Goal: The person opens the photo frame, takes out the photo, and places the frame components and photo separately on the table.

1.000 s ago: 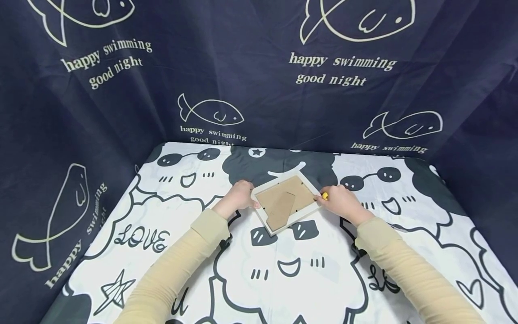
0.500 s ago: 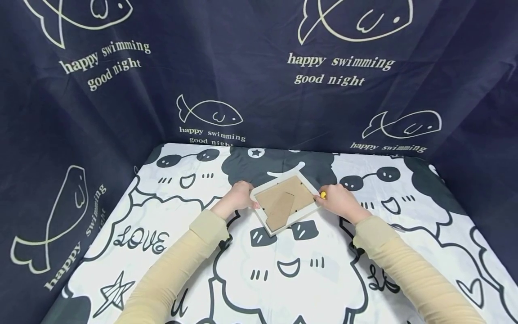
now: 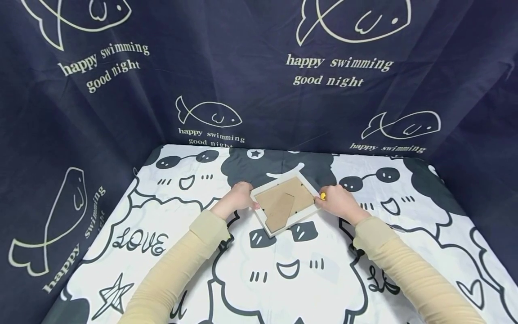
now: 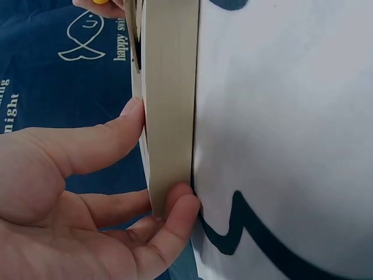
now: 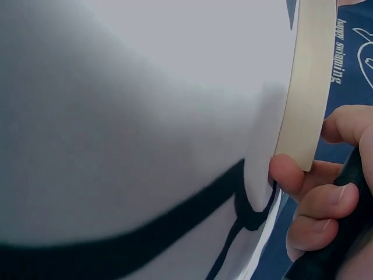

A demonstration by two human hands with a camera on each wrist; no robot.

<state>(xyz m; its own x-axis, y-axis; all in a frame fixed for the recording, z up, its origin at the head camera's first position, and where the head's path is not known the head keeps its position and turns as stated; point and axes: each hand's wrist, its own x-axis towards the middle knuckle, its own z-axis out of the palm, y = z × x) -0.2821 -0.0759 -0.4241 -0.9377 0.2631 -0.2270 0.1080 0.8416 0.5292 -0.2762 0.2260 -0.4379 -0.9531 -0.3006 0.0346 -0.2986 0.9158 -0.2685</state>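
Observation:
A picture frame [image 3: 307, 209] with a pale wooden border lies back side up on the patterned cloth, turned at an angle. Its brown backboard [image 3: 267, 198] carries a stand flap [image 3: 282, 210], folded flat, and small dark tabs along the edges. My left hand [image 3: 242, 195] grips the left corner, thumb on the back and fingertips under the edge, as the left wrist view shows. On the opposite corner, my right hand [image 3: 337, 200] pinches the frame. Its curled fingers also hold a dark handle [image 5: 349, 175]; a yellow end [image 3: 323, 196] shows in the head view. The tool's kind is hidden.
A white cloth [image 3: 315, 292] with black cartoon sheep covers the table. Dark blue curtains [image 3: 267, 117] printed with fish and lettering hang behind it and along both sides.

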